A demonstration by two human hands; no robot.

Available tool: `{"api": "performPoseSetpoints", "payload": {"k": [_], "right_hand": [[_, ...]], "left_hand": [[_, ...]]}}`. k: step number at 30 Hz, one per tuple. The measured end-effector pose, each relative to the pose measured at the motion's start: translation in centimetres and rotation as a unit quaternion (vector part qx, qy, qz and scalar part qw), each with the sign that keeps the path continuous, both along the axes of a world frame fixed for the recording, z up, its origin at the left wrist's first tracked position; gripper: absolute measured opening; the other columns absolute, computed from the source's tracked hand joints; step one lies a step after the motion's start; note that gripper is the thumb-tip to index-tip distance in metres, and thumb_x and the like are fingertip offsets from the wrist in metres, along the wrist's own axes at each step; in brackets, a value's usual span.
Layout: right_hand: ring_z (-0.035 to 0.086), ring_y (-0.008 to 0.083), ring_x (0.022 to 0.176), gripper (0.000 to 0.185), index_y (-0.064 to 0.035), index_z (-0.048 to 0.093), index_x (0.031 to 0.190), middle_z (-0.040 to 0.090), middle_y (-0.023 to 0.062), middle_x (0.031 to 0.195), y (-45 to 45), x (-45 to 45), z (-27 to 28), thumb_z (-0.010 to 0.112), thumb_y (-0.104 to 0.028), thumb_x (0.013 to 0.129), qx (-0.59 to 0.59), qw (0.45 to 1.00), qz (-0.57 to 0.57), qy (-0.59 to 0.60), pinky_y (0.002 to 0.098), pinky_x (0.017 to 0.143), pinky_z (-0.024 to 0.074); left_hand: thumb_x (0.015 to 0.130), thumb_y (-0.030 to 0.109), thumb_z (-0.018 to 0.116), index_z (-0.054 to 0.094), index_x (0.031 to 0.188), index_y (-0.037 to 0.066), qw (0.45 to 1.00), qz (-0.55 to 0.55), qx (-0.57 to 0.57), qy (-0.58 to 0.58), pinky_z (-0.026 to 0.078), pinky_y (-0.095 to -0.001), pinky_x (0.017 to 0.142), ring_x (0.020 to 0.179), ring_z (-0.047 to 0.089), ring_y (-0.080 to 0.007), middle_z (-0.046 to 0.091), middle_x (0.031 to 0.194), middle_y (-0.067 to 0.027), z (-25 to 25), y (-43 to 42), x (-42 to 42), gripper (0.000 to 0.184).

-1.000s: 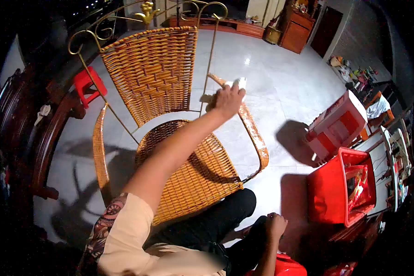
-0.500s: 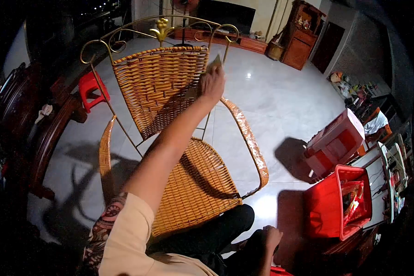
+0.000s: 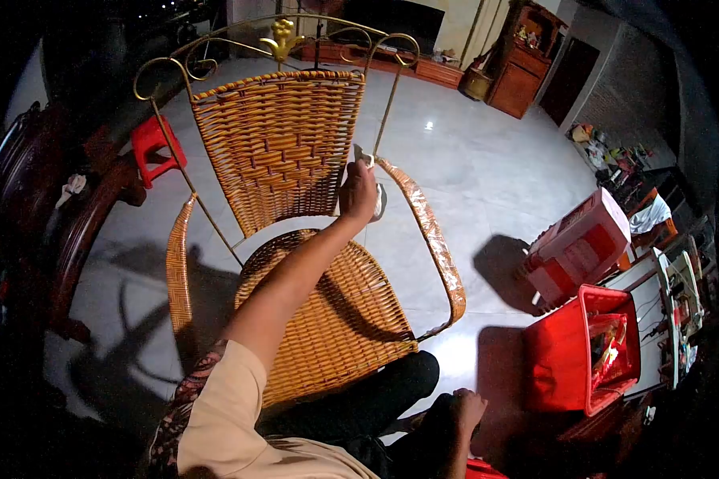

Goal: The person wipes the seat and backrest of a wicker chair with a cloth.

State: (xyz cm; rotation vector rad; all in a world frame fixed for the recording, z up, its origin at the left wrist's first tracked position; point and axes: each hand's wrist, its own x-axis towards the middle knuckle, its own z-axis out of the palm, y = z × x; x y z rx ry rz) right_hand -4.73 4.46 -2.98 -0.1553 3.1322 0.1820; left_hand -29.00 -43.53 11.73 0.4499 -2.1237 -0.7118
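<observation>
A woven rattan armchair with a gold metal frame stands in front of me. My left hand reaches across the seat to the backrest's right side, near the top of the right armrest. Its fingers are closed on a greyish cloth, whose ends stick out above and beside the hand. Whether the cloth touches the metal rod there is hard to see. Low on the right, my right hand rests by my knee, curled up, with the inside of its fingers hidden.
A red crate with a shiny package inside stands at the right, beside a pink and red plastic container. A red stool and dark carved wooden furniture are on the left. A wooden cabinet stands at the back.
My left hand has moved down along the backrest's right side with the cloth, from near its upper part to the armrest's top. The right hand stays by the knee.
</observation>
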Motion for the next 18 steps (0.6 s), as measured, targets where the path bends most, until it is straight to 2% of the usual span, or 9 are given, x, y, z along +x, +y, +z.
{"api": "performPoseSetpoints", "payload": {"k": [1, 3, 5, 7, 9, 11, 14, 17, 18], "right_hand": [[0.064, 0.0276, 0.072, 0.021, -0.0129, 0.070, 0.075, 0.067, 0.0085, 0.077, 0.2, 0.1, 0.0, 0.057, -0.028, 0.080, 0.002, 1.000, -0.002, -0.001, 0.0430, 0.071, 0.0437], [0.064, 0.0276, 0.074, 0.022, -0.0117, 0.069, 0.074, 0.067, 0.0089, 0.078, 0.4, 0.0, -0.5, 0.057, -0.029, 0.081, -0.003, 1.000, 0.004, 0.015, 0.0436, 0.071, 0.0438], [0.064, 0.0279, 0.073, 0.023, -0.0106, 0.069, 0.074, 0.067, 0.0096, 0.077, 1.2, -0.2, -2.3, 0.057, -0.028, 0.081, 0.005, 1.000, 0.002, 0.023, 0.0438, 0.071, 0.0436], [0.064, 0.0282, 0.073, 0.023, -0.0096, 0.069, 0.074, 0.067, 0.0102, 0.077, 1.5, 0.2, -2.4, 0.057, -0.028, 0.081, 0.015, 0.999, -0.001, 0.028, 0.0441, 0.071, 0.0434], [0.064, 0.0283, 0.074, 0.023, -0.0079, 0.069, 0.075, 0.067, 0.0112, 0.076, -0.1, 0.3, 0.3, 0.057, -0.026, 0.081, -0.004, 0.999, 0.007, 0.041, 0.0440, 0.071, 0.0434], [0.064, 0.0284, 0.073, 0.023, -0.0082, 0.069, 0.075, 0.067, 0.0113, 0.076, 0.0, 0.4, -0.4, 0.056, -0.026, 0.081, -0.004, 1.000, -0.003, 0.030, 0.0439, 0.071, 0.0434], [0.064, 0.0286, 0.071, 0.022, -0.0090, 0.070, 0.076, 0.067, 0.0113, 0.075, 0.4, -0.4, -1.2, 0.057, -0.026, 0.081, 0.000, 1.000, -0.015, 0.025, 0.0438, 0.071, 0.0437], [0.064, 0.0286, 0.070, 0.020, -0.0108, 0.071, 0.076, 0.067, 0.0110, 0.077, -0.5, -0.4, 0.3, 0.058, -0.026, 0.079, -0.011, 1.000, -0.028, 0.003, 0.0435, 0.071, 0.0443], [0.064, 0.0285, 0.071, 0.019, -0.0120, 0.071, 0.076, 0.068, 0.0109, 0.078, -0.9, -0.3, 0.8, 0.059, -0.026, 0.078, -0.026, 0.999, -0.030, -0.021, 0.0431, 0.070, 0.0446]], "left_hand": [[0.093, 0.023, 0.047, 0.040, 0.103, 0.004, 1.000, -0.002, 0.002, -0.001, 0.046, -0.0460, 0.061, 0.081, 0.057, -0.0367, 0.052, 0.095, -0.0191, 0.1, 0.6, 0.5, 0.022], [0.093, 0.022, 0.046, 0.039, 0.107, 0.005, 0.996, 0.007, -0.002, 0.089, 0.047, -0.0441, 0.057, 0.078, 0.058, -0.0354, 0.052, 0.095, -0.0186, 0.3, 1.0, 0.7, 0.022], [0.094, 0.020, 0.045, 0.041, 0.108, 0.005, 0.992, 0.004, -0.022, 0.126, 0.047, -0.0436, 0.056, 0.078, 0.058, -0.0357, 0.052, 0.094, -0.0186, -3.2, -0.9, -3.0, 0.021], [0.094, 0.018, 0.044, 0.043, 0.106, 0.004, 0.980, -0.006, -0.055, 0.193, 0.045, -0.0436, 0.062, 0.080, 0.055, -0.0367, 0.052, 0.092, -0.0193, -2.4, -1.8, -3.7, 0.018], [0.094, 0.016, 0.043, 0.045, 0.103, 0.003, 0.963, 0.009, -0.141, 0.232, 0.043, -0.0433, 0.067, 0.082, 0.053, -0.0376, 0.051, 0.090, -0.0201, 1.1, -2.0, -2.1, 0.016], [0.094, 0.014, 0.042, 0.044, 0.103, 0.002, 0.953, 0.040, -0.181, 0.241, 0.042, -0.0424, 0.067, 0.080, 0.051, -0.0374, 0.050, 0.089, -0.0204, 4.2, -1.6, -0.5, 0.015], [0.094, 0.012, 0.041, 0.043, 0.104, 0.002, 0.949, 0.051, -0.174, 0.257, 0.042, -0.0416, 0.066, 0.081, 0.052, -0.0371, 0.051, 0.089, -0.0206, 3.1, -2.2, -1.3, 0.015], [0.092, 0.008, 0.041, 0.038, 0.121, 0.004, 0.991, -0.003, -0.058, 0.118, 0.044, -0.0431, 0.069, 0.085, 0.056, -0.0367, 0.055, 0.099, -0.0207, -3.4, -1.3, -0.4, 0.029], [0.092, 0.010, 0.042, 0.040, 0.122, 0.003, 0.998, -0.014, 0.017, 0.063, 0.044, -0.0439, 0.071, 0.087, 0.057, -0.0362, 0.056, 0.100, -0.0201, -5.9, -1.3, 0.1, 0.031]]}}
